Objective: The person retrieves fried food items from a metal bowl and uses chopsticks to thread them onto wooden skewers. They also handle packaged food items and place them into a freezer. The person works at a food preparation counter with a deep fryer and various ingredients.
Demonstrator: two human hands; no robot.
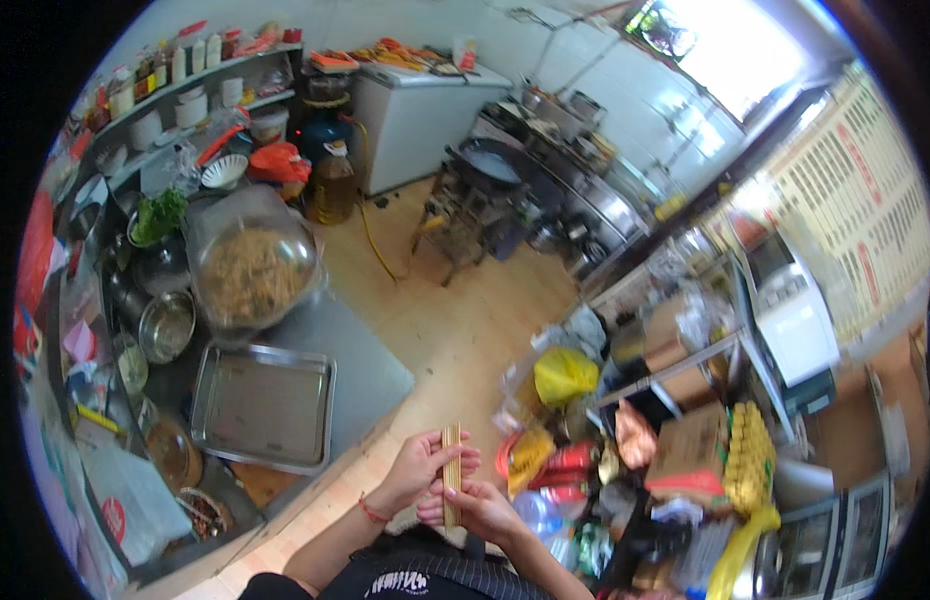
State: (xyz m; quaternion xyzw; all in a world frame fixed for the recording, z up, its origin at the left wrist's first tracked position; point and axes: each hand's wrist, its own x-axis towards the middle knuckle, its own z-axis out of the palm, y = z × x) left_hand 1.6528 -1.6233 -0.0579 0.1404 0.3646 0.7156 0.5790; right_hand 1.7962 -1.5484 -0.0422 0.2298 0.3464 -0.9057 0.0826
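Observation:
A small bundle of thin bamboo sticks (453, 472) stands upright in the picture, close before my body. My left hand (423, 466), with a red string at the wrist, grips its upper part, thumb across the front. Lower down, my right hand (480, 508) is closed around the same bundle. To the left, a rectangular metal tray (264, 409) lies bare on the grey counter (360, 375). Beyond it sits a large bowl of brownish food (256, 270) with clear plastic around it.
Left of the tray are a steel bowl (167, 328) and leafy greens (158, 216). A wok (486, 163) rests on a burner stand across the tiled floor. On the right, bags, bottles and a cardboard box (688, 454) crowd together beside stacked egg trays (748, 457).

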